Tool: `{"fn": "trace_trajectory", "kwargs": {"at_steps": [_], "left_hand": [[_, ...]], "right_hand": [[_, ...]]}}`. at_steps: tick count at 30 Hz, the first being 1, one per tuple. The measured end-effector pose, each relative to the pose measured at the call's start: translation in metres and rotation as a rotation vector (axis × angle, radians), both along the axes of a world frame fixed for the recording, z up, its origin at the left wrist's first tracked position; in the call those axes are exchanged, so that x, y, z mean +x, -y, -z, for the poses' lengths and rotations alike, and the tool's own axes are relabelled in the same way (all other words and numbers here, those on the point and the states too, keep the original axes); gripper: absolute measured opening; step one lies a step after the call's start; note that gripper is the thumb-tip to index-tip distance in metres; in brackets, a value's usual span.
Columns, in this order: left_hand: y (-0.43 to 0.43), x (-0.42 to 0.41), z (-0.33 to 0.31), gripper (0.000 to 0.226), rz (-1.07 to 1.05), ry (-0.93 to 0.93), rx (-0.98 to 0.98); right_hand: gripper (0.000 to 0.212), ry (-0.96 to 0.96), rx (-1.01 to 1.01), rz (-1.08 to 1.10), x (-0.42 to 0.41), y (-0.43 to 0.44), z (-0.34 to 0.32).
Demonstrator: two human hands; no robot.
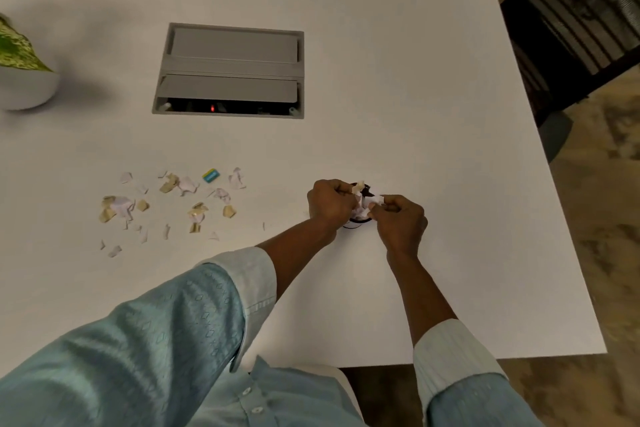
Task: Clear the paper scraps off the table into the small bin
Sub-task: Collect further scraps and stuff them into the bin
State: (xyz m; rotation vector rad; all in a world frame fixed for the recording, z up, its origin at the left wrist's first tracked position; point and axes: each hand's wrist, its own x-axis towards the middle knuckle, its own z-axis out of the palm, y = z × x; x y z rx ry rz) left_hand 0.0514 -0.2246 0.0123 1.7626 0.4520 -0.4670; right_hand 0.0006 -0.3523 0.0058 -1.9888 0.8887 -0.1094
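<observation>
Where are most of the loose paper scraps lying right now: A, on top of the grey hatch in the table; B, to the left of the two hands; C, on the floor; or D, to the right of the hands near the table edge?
B: the scattered scraps lie on the table left of the left hand and right hand, which hold a few pieces over the small bin.

Dim, warm indoor light. White table [398,45] reads grey-beige, brightest at centre right. Soft broad shadow beside the plant pot [27,90], upper left of frame. Wide-angle bend: table edges curve toward the right. Slight overall softness; no glare. Chair [581,28], upper right, dark and murky.
</observation>
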Motion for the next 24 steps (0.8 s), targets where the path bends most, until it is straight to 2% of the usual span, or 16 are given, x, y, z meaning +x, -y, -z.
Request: {"fn": "trace_trajectory", "kwargs": {"at_steps": [6, 13, 19, 22, 24], "left_hand": [[0.004, -0.004, 0.0, 0.022, 0.175, 0.201, 0.177], [-0.005, -0.005, 0.008, 0.021, 0.199, 0.282, 0.276], [-0.019, -0.003, 0.012, 0.01, 0.16, 0.178, 0.431], [-0.023, -0.002, 0.019, 0.014, 0.15, 0.096, 0.441], [-0.024, -0.001, 0.023, 0.02, 0.149, 0.057, 0.422]], "right_hand": [[0.021, -0.018, -0.082, -0.067, 0.001, 0.003, -0.002], [0.026, 0.072, -0.146, -0.199, -0.003, 0.0, -0.006], [0.029, 0.121, -0.273, -0.25, -0.007, -0.003, 0.001], [0.029, 0.108, -0.379, -0.398, -0.013, -0.004, 0.005], [0.036, 0.1, -0.499, -0.556, -0.017, -0.004, 0.011]]}}
